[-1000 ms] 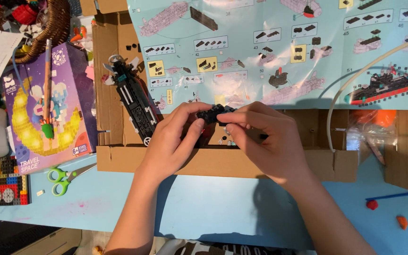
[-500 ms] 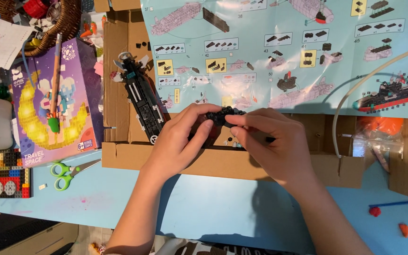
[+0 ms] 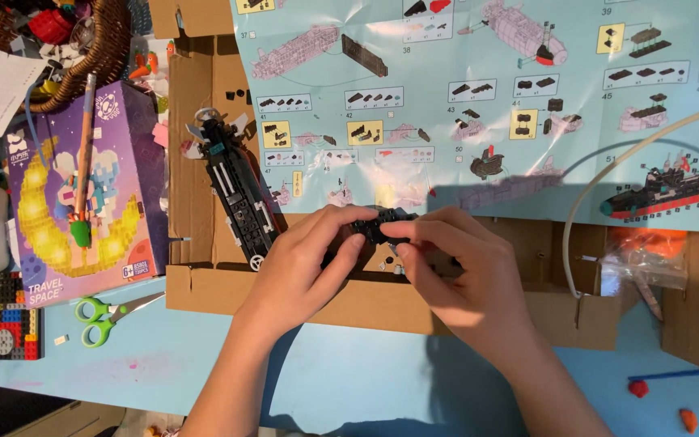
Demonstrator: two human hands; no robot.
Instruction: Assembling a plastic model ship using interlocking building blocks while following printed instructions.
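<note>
Black brick assembly [image 3: 378, 225] sits pinched between both hands above the cardboard tray [image 3: 301, 295], just below the instruction sheet [image 3: 479, 97]. Left hand [image 3: 301, 267] curls its fingers closed around the piece's left end, while right hand [image 3: 455, 271] presses thumb and forefinger shut on its right end. Beside them lies a long black model hull [image 3: 240, 194].

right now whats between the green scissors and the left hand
In the head view, the front wall of the cardboard box and bare blue table lie between the green scissors and the left hand.
</note>
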